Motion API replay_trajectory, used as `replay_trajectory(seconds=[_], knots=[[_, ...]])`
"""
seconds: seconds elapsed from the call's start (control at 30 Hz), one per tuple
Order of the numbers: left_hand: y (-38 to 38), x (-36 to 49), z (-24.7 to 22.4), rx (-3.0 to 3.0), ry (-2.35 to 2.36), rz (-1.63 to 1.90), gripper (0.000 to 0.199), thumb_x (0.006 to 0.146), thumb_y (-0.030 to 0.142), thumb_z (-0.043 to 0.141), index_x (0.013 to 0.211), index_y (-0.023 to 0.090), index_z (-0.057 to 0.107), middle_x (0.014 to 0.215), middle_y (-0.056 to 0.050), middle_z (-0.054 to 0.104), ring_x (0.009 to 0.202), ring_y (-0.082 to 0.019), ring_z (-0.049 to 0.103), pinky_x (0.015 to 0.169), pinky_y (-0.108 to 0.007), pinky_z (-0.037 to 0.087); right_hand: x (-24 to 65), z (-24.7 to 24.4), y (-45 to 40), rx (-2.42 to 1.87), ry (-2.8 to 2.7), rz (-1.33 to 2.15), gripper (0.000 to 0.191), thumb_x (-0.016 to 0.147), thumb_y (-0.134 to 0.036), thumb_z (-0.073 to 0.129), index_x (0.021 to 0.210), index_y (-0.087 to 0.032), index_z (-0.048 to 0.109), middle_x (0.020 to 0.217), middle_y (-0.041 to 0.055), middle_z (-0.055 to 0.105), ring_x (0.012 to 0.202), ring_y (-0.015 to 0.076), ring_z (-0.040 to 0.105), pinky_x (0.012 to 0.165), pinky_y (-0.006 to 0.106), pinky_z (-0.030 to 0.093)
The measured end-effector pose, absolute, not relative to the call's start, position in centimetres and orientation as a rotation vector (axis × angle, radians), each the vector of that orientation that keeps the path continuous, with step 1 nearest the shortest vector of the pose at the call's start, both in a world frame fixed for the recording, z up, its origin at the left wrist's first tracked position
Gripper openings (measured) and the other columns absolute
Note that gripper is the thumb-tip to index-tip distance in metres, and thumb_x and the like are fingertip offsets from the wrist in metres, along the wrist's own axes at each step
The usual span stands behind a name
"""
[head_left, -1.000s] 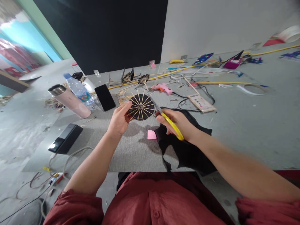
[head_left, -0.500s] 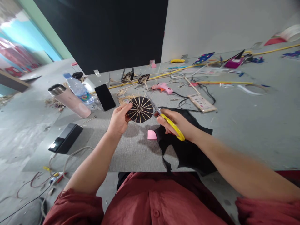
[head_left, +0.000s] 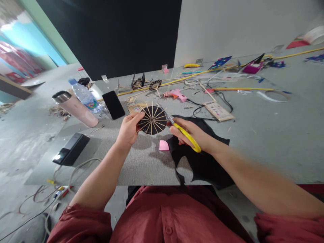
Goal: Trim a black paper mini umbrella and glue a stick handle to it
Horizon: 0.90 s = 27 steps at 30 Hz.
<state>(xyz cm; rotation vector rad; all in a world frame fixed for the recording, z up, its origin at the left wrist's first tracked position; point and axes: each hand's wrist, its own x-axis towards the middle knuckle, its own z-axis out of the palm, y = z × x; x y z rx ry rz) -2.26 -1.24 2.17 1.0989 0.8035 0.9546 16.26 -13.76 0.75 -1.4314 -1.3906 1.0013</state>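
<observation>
My left hand pinches the left edge of a black fabric disc with thin wooden sticks spread across it like spokes. Several stick ends poke past the disc's rim. In my right hand is a pair of scissors with yellow handles, its blades pointing up and left along the disc's right edge. Whether the blades touch a stick I cannot tell. Beneath my right hand lies a cut piece of black fabric, and a pink paper square sits at its left side.
A pink glue gun with a black cord lies behind the disc. Left of it are a phone, a water bottle, a pink tumbler and a black power bank. Small stick-ribbed umbrellas stand farther back.
The disc has shifted slightly right and down with my left hand, turning a little. My right hand and the scissors have barely moved.
</observation>
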Motion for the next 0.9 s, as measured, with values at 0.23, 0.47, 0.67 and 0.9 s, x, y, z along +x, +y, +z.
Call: replay_trajectory(seconds=[0.23,0.47,0.67,0.9], knots=[[-1.23,-2.33,2.09,1.120,0.808,0.959,0.018,0.073,0.031,0.081,0.067,0.018,0.070,0.069,0.000,0.071,0.058,-0.010,0.063,0.055,-0.020,0.050,16.24,0.81,-13.77,-1.407,-1.391,1.010,0.053,0.085,-0.068,0.061,0.103,-0.018,0.055,0.065,-0.0050,0.045,0.052,0.0110,0.046,0.042,0.023,0.045],[-1.21,-2.28,2.29,1.093,0.798,0.960,0.019,0.072,0.029,0.081,0.064,0.017,0.069,0.065,0.001,0.068,0.056,-0.010,0.062,0.052,-0.019,0.048,16.32,0.80,-13.90,-1.402,-1.395,1.013,0.055,0.086,-0.069,0.059,0.105,-0.017,0.058,0.062,-0.0066,0.043,0.044,0.0083,0.043,0.042,0.024,0.047],[-1.31,-2.33,2.55,1.063,0.829,0.962,0.017,0.070,0.028,0.082,0.067,0.017,0.069,0.066,0.002,0.069,0.055,-0.009,0.063,0.052,-0.017,0.049,16.23,0.36,-13.91,-1.433,-1.344,0.986,0.053,0.081,-0.064,0.070,0.103,-0.017,0.062,0.068,-0.0046,0.046,0.048,0.0079,0.043,0.037,0.019,0.042],[-0.99,-2.50,2.34,1.091,0.810,0.972,0.019,0.071,0.030,0.082,0.070,0.016,0.070,0.064,0.001,0.068,0.053,-0.009,0.063,0.049,-0.018,0.049,16.10,0.40,-13.81,-1.512,-1.301,0.964,0.060,0.076,-0.070,0.070,0.102,-0.016,0.065,0.069,-0.0009,0.053,0.049,0.0100,0.048,0.033,0.019,0.040]])
